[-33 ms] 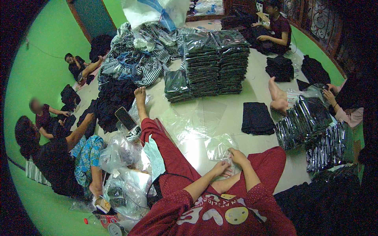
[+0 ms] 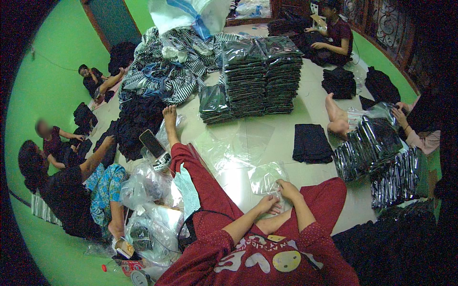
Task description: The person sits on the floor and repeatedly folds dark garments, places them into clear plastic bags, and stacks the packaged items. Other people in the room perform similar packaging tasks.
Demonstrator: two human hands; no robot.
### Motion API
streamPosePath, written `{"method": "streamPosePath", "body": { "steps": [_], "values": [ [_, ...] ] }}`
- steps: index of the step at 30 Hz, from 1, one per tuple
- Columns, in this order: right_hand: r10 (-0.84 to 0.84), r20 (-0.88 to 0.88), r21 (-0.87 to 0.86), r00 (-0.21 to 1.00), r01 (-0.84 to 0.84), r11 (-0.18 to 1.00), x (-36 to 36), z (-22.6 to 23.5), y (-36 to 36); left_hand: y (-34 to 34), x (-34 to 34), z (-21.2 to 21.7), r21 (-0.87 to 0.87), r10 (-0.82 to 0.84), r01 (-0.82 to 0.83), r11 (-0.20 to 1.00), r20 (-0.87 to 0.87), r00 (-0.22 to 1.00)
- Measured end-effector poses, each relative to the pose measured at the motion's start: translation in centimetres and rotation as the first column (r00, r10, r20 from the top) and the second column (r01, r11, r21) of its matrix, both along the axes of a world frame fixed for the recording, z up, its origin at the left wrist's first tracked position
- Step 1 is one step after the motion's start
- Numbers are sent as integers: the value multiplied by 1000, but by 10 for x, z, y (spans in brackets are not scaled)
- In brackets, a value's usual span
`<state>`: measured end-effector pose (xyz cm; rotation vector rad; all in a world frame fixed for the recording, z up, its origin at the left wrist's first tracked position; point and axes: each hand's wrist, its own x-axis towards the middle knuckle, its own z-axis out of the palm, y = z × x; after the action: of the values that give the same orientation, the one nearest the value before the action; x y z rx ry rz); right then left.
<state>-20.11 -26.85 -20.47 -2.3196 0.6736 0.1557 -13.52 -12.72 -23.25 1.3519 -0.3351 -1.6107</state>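
Between my bent legs a clear plastic bag (image 2: 264,177) lies partly over the pale tiles, its lower end reaching up to my hands. My right hand (image 2: 289,191) is closed on the bag's edge nearest me. Just to its left, my left hand (image 2: 269,205) has its fingers curled at the same end of the plastic; the fingertips are small and partly hidden. Other flat clear bags (image 2: 234,152) are spread on the floor ahead. Beyond them stand tall stacks of bagged dark garments (image 2: 260,78). One folded black garment pile (image 2: 312,143) sits to the right, unbagged on top.
Crumpled plastic bags (image 2: 152,224) and a phone (image 2: 151,144) on a stand lie left of my leg. Behind are striped cloth (image 2: 157,66) and a white sack (image 2: 188,16). Bagged garments (image 2: 367,148) stand right, near another person's hands (image 2: 400,113). More people sit around the room.
My hands and the bag stay in place. Only the white sack at the back shifts slightly.
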Motion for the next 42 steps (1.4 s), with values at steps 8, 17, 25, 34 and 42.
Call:
{"method": "streamPosePath", "body": {
  "steps": [8,17,25,34,42],
  "values": [
    [31,71,-35,997,-29,999,-1,-10,-2,0,1,-3,7,-15,15,1000,5,1000],
    [28,27,-41,999,-27,999,-2,-6,-2,1,0,-14,-29,18,-19,999,-31,999],
    [15,0,-81,1000,-15,997,0,-3,2,2,1,-8,-10,8,-8,1000,-33,999],
    [46,97,-88,994,-37,995,-2,-12,0,3,0,3,-1,7,-7,1000,4,1000],
    [42,66,-64,997,-37,997,-2,-13,-2,2,-3,1,7,53,-52,999,-10,999]
  ]
}}
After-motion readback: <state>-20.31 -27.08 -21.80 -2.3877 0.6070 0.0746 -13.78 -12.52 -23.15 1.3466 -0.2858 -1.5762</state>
